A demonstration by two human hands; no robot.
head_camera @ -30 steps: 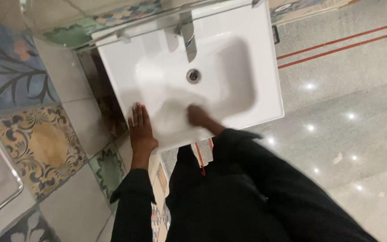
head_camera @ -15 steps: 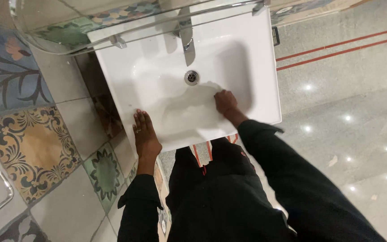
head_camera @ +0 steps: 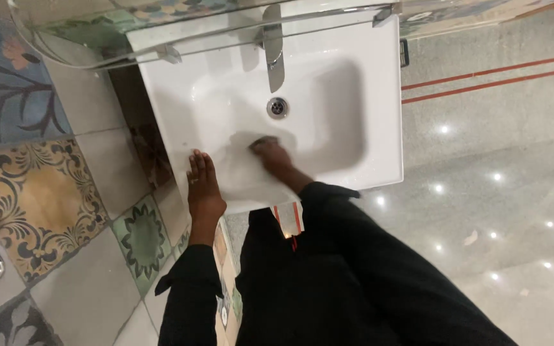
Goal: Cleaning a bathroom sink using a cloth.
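Observation:
A white rectangular sink (head_camera: pixel 381 96) is mounted on the wall below me. It has a chrome tap (head_camera: pixel 274 61) and a round metal drain (head_camera: pixel 277 107). My left hand (head_camera: pixel 201 187) lies flat on the sink's left front rim, fingers stretched out, a ring on one finger, holding nothing. My right hand (head_camera: pixel 272 155) is down in the basin, just in front of the drain, pressed against the white surface. It is blurred with curled fingers, and I cannot make out whether anything is in it. Both arms are in black sleeves.
A glass shelf (head_camera: pixel 161 40) on metal brackets runs along the wall above the sink. Patterned coloured wall tiles (head_camera: pixel 33 192) fill the left side. Polished grey floor (head_camera: pixel 501 166) with two red stripes (head_camera: pixel 482 74) lies to the right. My dark-clothed body stands close to the sink front.
My right hand has swept across the basin, from the middle out to the right and now back left toward the drain. My left hand has stayed on the rim.

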